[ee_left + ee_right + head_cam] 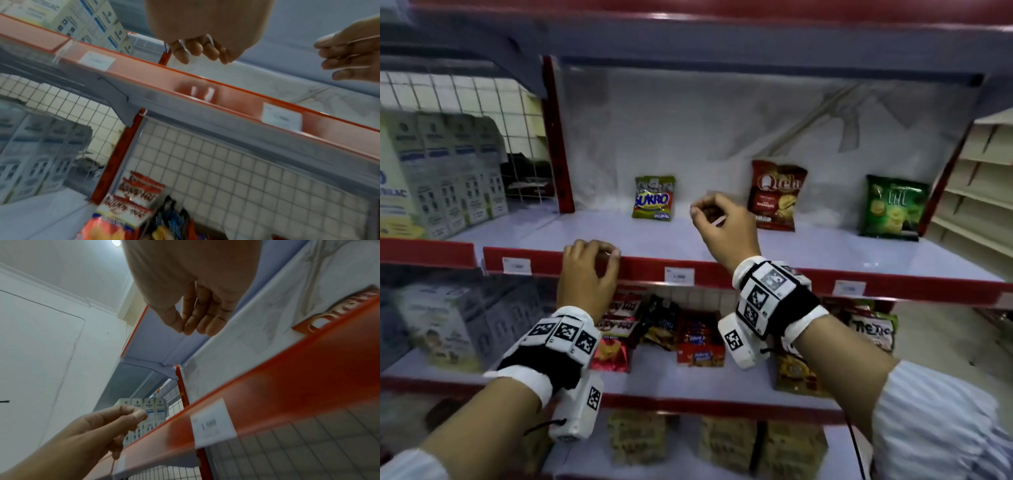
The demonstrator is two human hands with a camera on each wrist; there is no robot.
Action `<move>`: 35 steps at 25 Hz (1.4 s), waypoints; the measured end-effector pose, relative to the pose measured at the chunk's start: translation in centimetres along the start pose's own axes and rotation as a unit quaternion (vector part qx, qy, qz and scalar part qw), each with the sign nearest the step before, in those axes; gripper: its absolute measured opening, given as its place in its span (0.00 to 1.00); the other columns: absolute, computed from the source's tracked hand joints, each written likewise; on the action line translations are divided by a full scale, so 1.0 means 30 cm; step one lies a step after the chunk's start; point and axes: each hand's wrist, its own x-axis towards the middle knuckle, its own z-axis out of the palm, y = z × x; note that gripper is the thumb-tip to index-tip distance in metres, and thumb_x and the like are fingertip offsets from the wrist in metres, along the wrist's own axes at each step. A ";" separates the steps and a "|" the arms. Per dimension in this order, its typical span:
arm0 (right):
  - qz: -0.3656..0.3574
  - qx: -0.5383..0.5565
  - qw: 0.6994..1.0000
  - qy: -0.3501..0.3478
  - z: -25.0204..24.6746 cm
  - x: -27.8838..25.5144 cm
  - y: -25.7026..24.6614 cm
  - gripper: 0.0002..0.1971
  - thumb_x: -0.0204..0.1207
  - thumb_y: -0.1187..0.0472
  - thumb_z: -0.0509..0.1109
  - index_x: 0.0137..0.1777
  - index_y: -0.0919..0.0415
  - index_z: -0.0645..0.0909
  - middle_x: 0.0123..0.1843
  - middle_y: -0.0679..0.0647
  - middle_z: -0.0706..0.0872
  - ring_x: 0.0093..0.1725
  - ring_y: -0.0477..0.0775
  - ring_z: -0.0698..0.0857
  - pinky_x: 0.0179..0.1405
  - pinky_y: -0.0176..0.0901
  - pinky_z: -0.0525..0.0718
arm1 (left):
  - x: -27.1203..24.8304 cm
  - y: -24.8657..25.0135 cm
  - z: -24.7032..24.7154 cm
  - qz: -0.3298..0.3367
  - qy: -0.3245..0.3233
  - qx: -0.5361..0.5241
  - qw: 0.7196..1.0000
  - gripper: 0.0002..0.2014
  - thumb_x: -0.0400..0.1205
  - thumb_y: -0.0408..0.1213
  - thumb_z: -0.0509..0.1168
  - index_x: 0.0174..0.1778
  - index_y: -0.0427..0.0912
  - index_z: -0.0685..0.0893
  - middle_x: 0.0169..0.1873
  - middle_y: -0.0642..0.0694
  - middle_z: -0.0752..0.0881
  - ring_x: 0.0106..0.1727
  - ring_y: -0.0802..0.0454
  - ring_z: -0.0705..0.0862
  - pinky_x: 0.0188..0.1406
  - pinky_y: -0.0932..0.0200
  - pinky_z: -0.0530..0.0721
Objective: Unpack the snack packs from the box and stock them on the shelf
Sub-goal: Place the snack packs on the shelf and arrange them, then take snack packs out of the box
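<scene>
Three snack packs stand apart along the back of the pale shelf [825,250]: a green-yellow Sukro pack [654,198], a red Qtela pack [777,195] and a dark green pack [892,207]. My left hand [595,250] hovers at the shelf's red front edge with loosely curled fingers and holds nothing; the left wrist view shows the left hand [201,52] empty. My right hand [705,210] is raised over the shelf between the Sukro and Qtela packs, thumb near the fingertips. In the right wrist view the right hand [191,324] also holds nothing. No box is in view.
Tall milk cartons [445,171] fill the shelf bay to the left, behind a red upright [556,137]. The lower shelf holds mixed snack packs [700,339]. Price tags [679,275] sit on the red front strip. Another shelf board hangs overhead.
</scene>
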 end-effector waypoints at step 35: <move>0.538 -0.150 0.797 -0.231 0.260 -2.038 1.372 0.10 0.80 0.58 0.67 0.59 0.52 0.82 0.56 0.56 0.86 0.54 0.55 0.85 0.47 0.37 0.77 | -2.032 -0.786 0.901 -0.412 -0.501 -0.099 0.755 0.09 0.84 0.29 0.60 0.57 0.37 0.83 0.53 0.40 0.85 0.53 0.46 0.82 0.50 0.62 0.75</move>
